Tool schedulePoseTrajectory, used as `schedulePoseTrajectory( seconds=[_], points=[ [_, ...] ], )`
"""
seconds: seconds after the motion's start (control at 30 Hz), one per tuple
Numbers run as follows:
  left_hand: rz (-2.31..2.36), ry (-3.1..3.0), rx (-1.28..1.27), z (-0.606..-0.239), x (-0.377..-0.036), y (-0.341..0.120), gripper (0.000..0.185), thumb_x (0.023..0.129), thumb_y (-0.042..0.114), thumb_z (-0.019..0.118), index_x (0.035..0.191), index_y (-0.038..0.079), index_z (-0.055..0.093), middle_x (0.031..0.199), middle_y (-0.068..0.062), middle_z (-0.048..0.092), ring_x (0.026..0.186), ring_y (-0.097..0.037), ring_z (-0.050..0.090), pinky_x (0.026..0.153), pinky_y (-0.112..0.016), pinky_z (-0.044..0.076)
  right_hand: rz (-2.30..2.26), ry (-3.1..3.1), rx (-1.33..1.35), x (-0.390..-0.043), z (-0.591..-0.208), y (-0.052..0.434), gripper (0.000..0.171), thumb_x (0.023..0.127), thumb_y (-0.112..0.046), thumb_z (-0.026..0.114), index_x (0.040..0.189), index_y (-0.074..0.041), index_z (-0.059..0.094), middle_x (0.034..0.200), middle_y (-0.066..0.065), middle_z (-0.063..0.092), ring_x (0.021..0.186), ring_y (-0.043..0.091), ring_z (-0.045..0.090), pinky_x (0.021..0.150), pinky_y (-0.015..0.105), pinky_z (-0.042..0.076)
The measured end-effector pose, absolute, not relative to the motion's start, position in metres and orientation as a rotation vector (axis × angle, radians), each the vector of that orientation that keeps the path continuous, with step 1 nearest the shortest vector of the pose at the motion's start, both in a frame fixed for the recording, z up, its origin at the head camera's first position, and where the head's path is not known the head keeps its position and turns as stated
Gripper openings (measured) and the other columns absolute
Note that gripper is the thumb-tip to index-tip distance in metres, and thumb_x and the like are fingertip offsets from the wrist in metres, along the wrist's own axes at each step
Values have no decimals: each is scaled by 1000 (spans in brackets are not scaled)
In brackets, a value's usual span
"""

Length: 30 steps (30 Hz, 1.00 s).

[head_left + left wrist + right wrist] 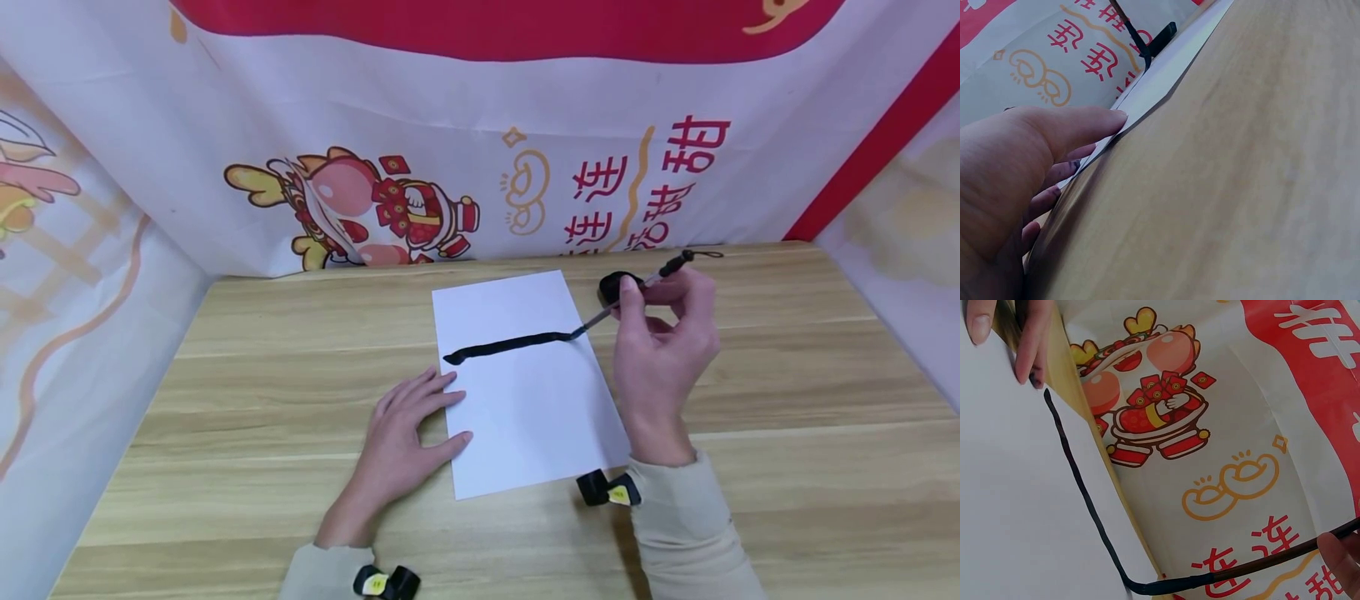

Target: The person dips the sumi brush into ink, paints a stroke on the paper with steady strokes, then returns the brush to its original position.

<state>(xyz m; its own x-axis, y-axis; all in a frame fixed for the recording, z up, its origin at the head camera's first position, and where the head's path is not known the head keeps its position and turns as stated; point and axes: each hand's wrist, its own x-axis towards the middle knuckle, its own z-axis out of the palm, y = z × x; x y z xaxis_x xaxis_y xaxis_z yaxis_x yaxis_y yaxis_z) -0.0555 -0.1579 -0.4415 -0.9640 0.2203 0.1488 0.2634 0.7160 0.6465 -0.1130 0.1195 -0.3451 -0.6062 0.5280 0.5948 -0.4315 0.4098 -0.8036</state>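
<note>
The wooden table [285,333] is closed in on three sides by printed cloth walls: the back one [480,167] just behind the white sheet [525,417], the side ones [75,317] well apart from it. Bare tabletop is left open to the left of the sheet, to its right and along the near edge. The sheet's left edge is taken up by the left hand [408,433], laid flat on it. Its right side is blocked by the right hand [663,350] and the brush [630,296] slanting down to the wet black stroke [510,346], with a small black ink dish [617,286] just behind
</note>
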Motion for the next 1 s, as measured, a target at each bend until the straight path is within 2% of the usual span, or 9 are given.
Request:
schedulePoseTrajectory(
  seconds=[0.7, 1.0],
  points=[
    [-1104, -2855, -396, -442, -56, -158, 50, 91, 36, 86, 137, 23, 74, 163, 4, 57, 161, -30, 40, 129, -68, 22, 1327, -1800, -124, -112, -343, 121, 39, 104, -24, 73, 122, 9, 61, 95, -27, 59, 88, 5, 72, 73, 16, 60],
    [-1094, -2846, -404, -442, -55, -158, 51, 89, 36, 87, 137, 22, 74, 163, 3, 57, 160, -30, 41, 129, -68, 23, 1356, -1768, -117, -112, -343, 122, 35, 103, -18, 74, 121, 10, 61, 94, -23, 60, 85, 7, 72, 70, 16, 60]
  ],
)
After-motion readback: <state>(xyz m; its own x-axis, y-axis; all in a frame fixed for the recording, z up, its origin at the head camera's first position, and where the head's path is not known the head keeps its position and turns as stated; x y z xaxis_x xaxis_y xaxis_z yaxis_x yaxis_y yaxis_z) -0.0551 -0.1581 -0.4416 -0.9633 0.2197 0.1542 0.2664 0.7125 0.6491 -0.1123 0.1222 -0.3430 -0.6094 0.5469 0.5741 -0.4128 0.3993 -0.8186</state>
